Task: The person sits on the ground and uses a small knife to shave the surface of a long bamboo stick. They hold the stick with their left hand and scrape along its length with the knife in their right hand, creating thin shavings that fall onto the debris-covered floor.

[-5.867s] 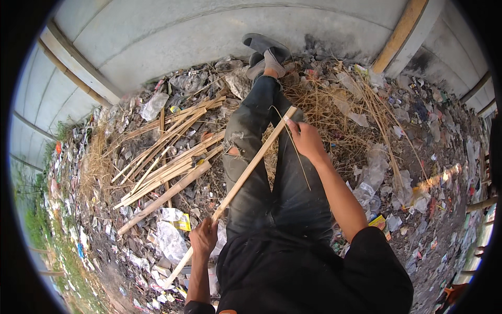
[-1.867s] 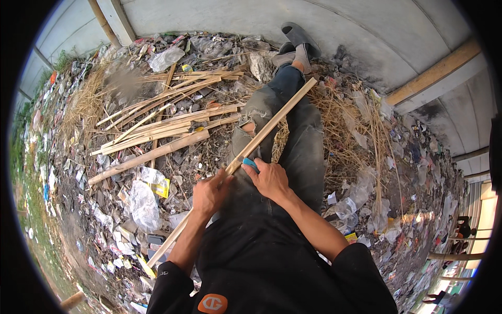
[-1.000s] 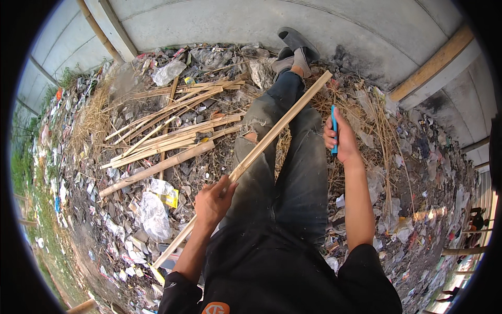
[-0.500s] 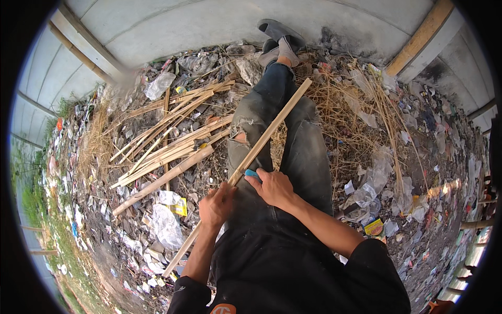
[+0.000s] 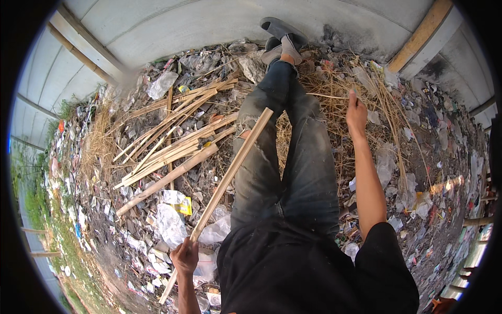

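My left hand (image 5: 185, 256) is closed around the lower part of a long split bamboo strip (image 5: 230, 170). The strip slants up and to the right, its far end above my left thigh. Out to the right, past my right leg, my right hand (image 5: 357, 115) is closed with its thumb up, well apart from the bamboo strip. A thin pale strip (image 5: 328, 96) juts leftward from its fingers. The blue object seen earlier at this hand does not show now.
Several split bamboo strips (image 5: 172, 141) lie piled left of my legs, beside a thicker bamboo piece (image 5: 167, 180). Plastic scraps (image 5: 168, 225) and litter cover the ground. Dry stalks (image 5: 389, 120) lie at the right. A grey wall (image 5: 235, 23) with bamboo posts (image 5: 421, 36) stands beyond my feet.
My hands have moved apart. The left drew the bamboo strip down and to the left; the right left the strip and swung far to the upper right.
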The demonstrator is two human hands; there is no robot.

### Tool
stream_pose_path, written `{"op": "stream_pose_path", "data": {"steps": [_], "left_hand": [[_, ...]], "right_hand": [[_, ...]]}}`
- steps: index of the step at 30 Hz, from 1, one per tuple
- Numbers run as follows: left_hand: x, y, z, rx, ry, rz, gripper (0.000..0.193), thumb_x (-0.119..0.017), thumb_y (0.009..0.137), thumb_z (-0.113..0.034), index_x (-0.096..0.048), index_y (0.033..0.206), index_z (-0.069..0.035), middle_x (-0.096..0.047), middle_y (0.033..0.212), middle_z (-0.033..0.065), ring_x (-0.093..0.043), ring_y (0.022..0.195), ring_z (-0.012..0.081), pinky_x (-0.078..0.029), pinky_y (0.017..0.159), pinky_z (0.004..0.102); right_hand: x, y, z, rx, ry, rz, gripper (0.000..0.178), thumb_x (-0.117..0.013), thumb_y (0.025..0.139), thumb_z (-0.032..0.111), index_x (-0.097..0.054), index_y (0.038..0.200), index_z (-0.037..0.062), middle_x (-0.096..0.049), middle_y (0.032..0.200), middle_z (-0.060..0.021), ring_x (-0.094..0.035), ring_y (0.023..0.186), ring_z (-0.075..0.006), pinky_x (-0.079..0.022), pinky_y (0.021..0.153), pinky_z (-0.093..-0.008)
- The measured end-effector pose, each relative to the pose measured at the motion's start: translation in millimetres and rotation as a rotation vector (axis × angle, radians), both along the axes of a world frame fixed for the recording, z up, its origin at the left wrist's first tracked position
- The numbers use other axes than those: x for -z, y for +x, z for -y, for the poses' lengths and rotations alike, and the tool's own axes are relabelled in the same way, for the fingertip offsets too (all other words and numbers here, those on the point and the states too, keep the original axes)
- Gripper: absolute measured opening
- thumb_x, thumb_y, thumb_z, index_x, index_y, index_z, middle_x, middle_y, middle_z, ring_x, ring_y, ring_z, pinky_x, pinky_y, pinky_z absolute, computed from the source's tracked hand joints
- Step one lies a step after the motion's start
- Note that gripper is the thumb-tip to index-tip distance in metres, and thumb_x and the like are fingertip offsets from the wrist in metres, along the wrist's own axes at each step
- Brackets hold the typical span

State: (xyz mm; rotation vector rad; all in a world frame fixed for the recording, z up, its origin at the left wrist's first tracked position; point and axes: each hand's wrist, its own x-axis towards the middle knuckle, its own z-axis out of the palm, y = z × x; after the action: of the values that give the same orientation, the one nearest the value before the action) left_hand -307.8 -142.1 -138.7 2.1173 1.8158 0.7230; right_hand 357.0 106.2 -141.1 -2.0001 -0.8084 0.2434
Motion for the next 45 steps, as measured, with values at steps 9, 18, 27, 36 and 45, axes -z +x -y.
{"op": "stream_pose_path", "data": {"steps": [9,18,27,36,45], "left_hand": [[10,102,-89,-0.054,-0.076,0.165,0.033,-0.085,0.088,-0.019,-0.077,0.111,0.003,-0.071,0.072,0.0168,-0.066,0.054,0.0213,-0.050,0.054,0.0335],[19,157,-111,-0.018,-0.021,0.092,0.030,-0.081,0.091,-0.033,-0.079,0.112,-0.012,-0.072,0.072,0.0159,-0.073,0.063,0.0329,-0.055,0.057,0.0418],[5,161,-113,-0.024,-0.256,0.144,0.034,-0.077,0.095,-0.037,-0.079,0.112,-0.007,-0.069,0.064,0.0141,-0.070,0.057,0.0272,-0.053,0.060,0.0385],[-14,154,-129,0.035,-0.680,0.495,0.044,-0.066,0.105,-0.039,-0.077,0.110,0.003,-0.049,0.061,-0.0046,-0.042,0.061,0.0043,-0.036,0.053,0.0282],[18,64,-94,0.076,-0.877,0.579,0.038,-0.070,0.103,-0.037,-0.075,0.088,-0.002,-0.044,0.061,-0.0093,-0.035,0.057,0.0032,-0.030,0.051,0.0278]], "right_hand": [[-69,-59,-2,-0.288,0.173,-0.408,0.056,-0.053,0.107,0.057,-0.053,0.078,0.0084,-0.040,0.061,0.0018,-0.038,0.054,-0.0101,-0.032,0.052,-0.0328],[-11,-219,82,-0.710,-0.304,0.191,0.058,-0.049,0.106,0.057,-0.067,0.088,0.0054,-0.067,0.066,-0.0225,-0.070,0.071,-0.0466,-0.056,0.064,-0.0533],[-6,-264,109,-0.903,-0.257,0.395,0.051,-0.055,0.104,0.051,-0.065,0.082,0.0061,-0.067,0.060,-0.0171,-0.069,0.056,-0.0373,-0.053,0.052,-0.0480],[-8,-270,112,-0.976,-0.256,0.364,0.051,-0.055,0.104,0.053,-0.064,0.085,0.0061,-0.066,0.060,-0.0186,-0.069,0.057,-0.0389,-0.053,0.053,-0.0503],[22,-61,-13,-0.238,-0.332,0.275,0.073,-0.041,0.108,0.060,-0.070,0.087,-0.0041,-0.070,0.086,-0.0285,-0.069,0.085,-0.0475,-0.052,0.077,-0.0556]]}}
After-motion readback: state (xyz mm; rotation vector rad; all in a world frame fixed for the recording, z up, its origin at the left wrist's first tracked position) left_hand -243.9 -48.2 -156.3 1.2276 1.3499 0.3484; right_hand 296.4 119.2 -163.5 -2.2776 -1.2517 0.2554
